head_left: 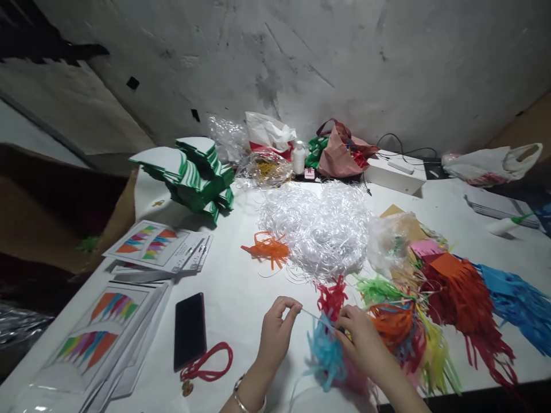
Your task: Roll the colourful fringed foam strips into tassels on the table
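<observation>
My left hand (pixel 278 330), with a silver bangle on the wrist, is closed in a pinch on one end of a thin white string (pixel 310 313). The string runs taut toward my right hand (pixel 359 335), whose fingers are closed at the top of a light blue paper tassel (pixel 327 353). That tassel hangs below the fingers, its strips a little blurred. A red tassel (pixel 331 297) lies just beyond it. Right of my right hand is a bunch of orange, green, yellow and red tassels (pixel 394 324). An orange tassel (pixel 267 249) lies farther back.
A heap of white string (pixel 318 226) fills the middle. At left are a phone (pixel 190 331) with a red cord, printed sheets (pixel 112 321) and green-and-white folded pieces (pixel 193 175). Red (pixel 467 304) and blue paper strips (pixel 516 304) lie right. Bags (pixel 344 152) and a white box (pixel 396 172) line the wall.
</observation>
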Motion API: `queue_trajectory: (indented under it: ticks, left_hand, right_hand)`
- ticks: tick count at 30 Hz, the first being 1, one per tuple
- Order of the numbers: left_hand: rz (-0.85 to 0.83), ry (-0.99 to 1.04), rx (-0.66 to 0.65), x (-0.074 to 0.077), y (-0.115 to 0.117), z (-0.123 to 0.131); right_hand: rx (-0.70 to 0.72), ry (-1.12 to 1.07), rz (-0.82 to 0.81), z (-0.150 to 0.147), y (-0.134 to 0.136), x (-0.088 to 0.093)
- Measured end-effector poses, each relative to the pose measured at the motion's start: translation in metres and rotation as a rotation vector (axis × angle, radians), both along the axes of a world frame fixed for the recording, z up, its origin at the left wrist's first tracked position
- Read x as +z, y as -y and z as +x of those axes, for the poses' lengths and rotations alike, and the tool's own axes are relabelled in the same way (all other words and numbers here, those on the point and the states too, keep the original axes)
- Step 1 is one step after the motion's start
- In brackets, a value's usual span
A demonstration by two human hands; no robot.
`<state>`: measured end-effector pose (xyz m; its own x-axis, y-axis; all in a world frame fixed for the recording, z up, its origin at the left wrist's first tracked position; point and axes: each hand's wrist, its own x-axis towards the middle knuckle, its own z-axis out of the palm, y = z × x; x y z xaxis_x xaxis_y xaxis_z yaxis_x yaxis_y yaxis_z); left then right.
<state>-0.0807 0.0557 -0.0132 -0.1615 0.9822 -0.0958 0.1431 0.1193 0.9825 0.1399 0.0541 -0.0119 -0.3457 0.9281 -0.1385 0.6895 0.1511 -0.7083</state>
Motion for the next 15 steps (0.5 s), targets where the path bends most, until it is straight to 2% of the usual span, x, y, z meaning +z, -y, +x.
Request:
queue_trajectory:
  ticks: [2,3,6,7,8,9,11,12,15]
  left_hand:
    - [0.02,0.002,0.008,-0.004,-0.006,-0.01]
    - [0.035,0.016,-0.036,-0.006,-0.009,-0.012]
    - [0.065,0.081,-0.281,-0.015,-0.02,-0.016]
    - [0.053,0.066,-0.306,-0.019,-0.027,-0.02]
    - [0.021,0.018,-0.266,-0.025,-0.036,-0.026]
    - [-0.024,-0.054,-0.172,-0.031,-0.048,-0.035]
    - [-0.143,-0.228,0.113,-0.045,-0.076,-0.063]
    - [-0.185,-0.282,0.21,-0.052,-0.093,-0.081]
    - [-0.347,-0.41,0.36,-0.073,-0.139,-0.136]
  right_hand:
    - [0.007,0.015,0.043,-0.005,-0.006,-0.008]
    - [0.021,-0.024,0.05,-0.012,-0.008,-0.011]
    - [0.065,-0.171,-0.015,-0.042,-0.016,-0.017]
    - [0.051,-0.202,-0.048,-0.052,-0.019,-0.018]
    - [0.021,-0.227,-0.071,-0.061,-0.021,-0.02]
    - [-0.013,-0.245,-0.087,-0.067,-0.023,-0.022]
    - [-0.051,-0.265,-0.097,-0.071,-0.025,-0.027]
    - [-0.049,-0.27,-0.099,-0.071,-0.024,-0.031]
    - [-0.063,-0.238,-0.104,-0.065,-0.018,-0.049]
